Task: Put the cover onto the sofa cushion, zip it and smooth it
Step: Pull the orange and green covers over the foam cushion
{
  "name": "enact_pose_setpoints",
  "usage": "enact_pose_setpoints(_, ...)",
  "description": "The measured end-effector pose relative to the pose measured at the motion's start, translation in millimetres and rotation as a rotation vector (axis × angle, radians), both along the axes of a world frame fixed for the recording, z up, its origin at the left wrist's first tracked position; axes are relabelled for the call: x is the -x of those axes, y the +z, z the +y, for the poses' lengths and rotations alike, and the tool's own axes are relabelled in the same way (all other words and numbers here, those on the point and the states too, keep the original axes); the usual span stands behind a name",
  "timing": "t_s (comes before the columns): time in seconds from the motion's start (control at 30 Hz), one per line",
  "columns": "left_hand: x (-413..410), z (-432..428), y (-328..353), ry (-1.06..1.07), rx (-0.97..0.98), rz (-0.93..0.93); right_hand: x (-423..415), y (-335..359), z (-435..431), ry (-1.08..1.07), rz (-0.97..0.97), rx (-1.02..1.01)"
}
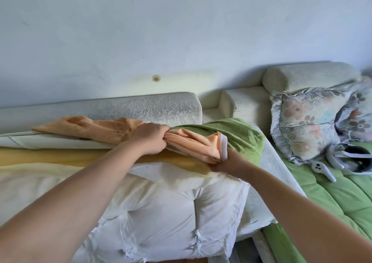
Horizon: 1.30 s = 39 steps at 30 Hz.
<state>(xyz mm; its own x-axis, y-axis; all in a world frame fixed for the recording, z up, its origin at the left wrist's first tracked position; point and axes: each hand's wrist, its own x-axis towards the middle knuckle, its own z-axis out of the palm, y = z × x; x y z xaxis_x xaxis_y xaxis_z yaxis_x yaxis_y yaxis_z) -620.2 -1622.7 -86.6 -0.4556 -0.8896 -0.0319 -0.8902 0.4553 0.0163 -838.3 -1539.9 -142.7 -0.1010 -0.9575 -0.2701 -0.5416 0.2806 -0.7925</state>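
Pale blue-white wall [141,31] sat behind the grip, stained low down. White tufted mattress [171,212] lay below the hands, toward the camera. Grey rose-embossed bolster [153,108] ran along the wall just past the left hand. Right of the grip: green quilt [332,192], floral frilled pillow [304,121], white headset [350,158] and white controller [322,171] lying on the quilt.

Sofa cushion [60,157] was a long yellow foam slab lying flat on the mattress, long axis running left to right, its right end at the hands. Cover [112,130] was orange fabric, bunched and creased, trailing left from the left hand along the cushion's far edge; a shorter bunch spanned between the two hands. Green fabric [237,135] was draped just beyond the right hand.

Left hand [150,138] was fisted tight on the gathered cover. Right hand [227,163] was closed on the cover's white-trimmed edge, pinching it at the cushion's end. Zip not visible.
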Motion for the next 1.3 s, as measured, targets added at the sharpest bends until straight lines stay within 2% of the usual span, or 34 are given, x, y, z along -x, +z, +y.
enact_pose_setpoints(0.1, -7.0, -2.9, -2.1, -0.006, 0.090, 0.042, -22.0, -1.5, 1.0, 0.039, 0.498, 0.151)
enact_pose_setpoints(0.13, -8.9, -3.0, -3.5, -0.021, 0.110, 0.050, -28.3, -1.1, 1.5, 0.038, 0.604, 0.185)
enact_pose_setpoints(0.2, -11.0, -2.3, -5.9, -0.061, 0.136, 0.033, -40.6, 0.6, 0.2, 0.011, 0.685, 0.246)
enact_pose_setpoints(0.3, -10.4, -2.6, -6.9, -0.101, 0.208, -0.138, -60.6, 0.7, -8.9, -0.001, 0.777, 0.441)
enact_pose_setpoints(0.37, -8.8, -2.2, -6.3, -0.084, 0.274, -0.221, -71.4, 5.3, -13.5, 0.050, 0.854, 0.441)
enact_pose_setpoints(0.43, -9.5, 3.6, -4.3, -0.079, 0.314, -0.274, -75.3, 6.6, -17.3, 0.088, 0.839, 0.362)
enact_pose_setpoints(0.5, -11.0, 12.7, -4.3, -0.063, 0.300, -0.266, -74.7, 6.9, -18.2, 0.052, 0.850, 0.429)
enact_pose_setpoints(0.63, -18.0, 48.5, -33.1, -0.118, 0.418, -0.109, -71.7, -11.6, -20.2, 0.020, 0.775, 0.438)
enact_pose_setpoints(0.7, -21.7, 63.0, -60.4, -0.142, 0.423, -0.041, -73.6, -14.5, -16.5, 0.042, 0.815, 0.433)
enact_pose_setpoints(0.8, -23.6, 68.0, -91.3, -0.083, 0.451, -0.113, -71.4, -11.5, -10.6, 0.049, 0.844, 0.433)
enact_pose_setpoints(0.87, -21.0, 57.7, -97.5, -0.065, 0.446, -0.121, -70.3, 3.6, -4.7, 0.079, 0.779, 0.375)
enact_pose_setpoints(1.0, -16.1, 33.2, -93.4, -0.081, 0.289, -0.073, -68.2, 23.8, 8.9, 0.282, 0.799, 0.155)
enact_pose_setpoints(1.1, -12.9, 21.0, -92.4, -0.104, 0.279, -0.138, -76.6, -2.8, 27.1, 0.329, 0.763, 0.036)
enact_pose_setpoints(1.17, -6.4, 18.0, -85.0, -0.078, 0.179, -0.254, -81.6, -27.2, 30.6, 0.299, 0.746, -0.083)
enact_pose_setpoints(1.23, -6.8, 8.9, -84.6, -0.095, 0.163, -0.254, -79.6, -41.7, 16.4, 0.290, 0.763, -0.125)
enact_pose_setpoints(1.3, -14.4, 11.1, -74.9, -0.249, 0.244, -0.215, -78.0, -47.7, -0.2, 0.322, 0.789, -0.105)
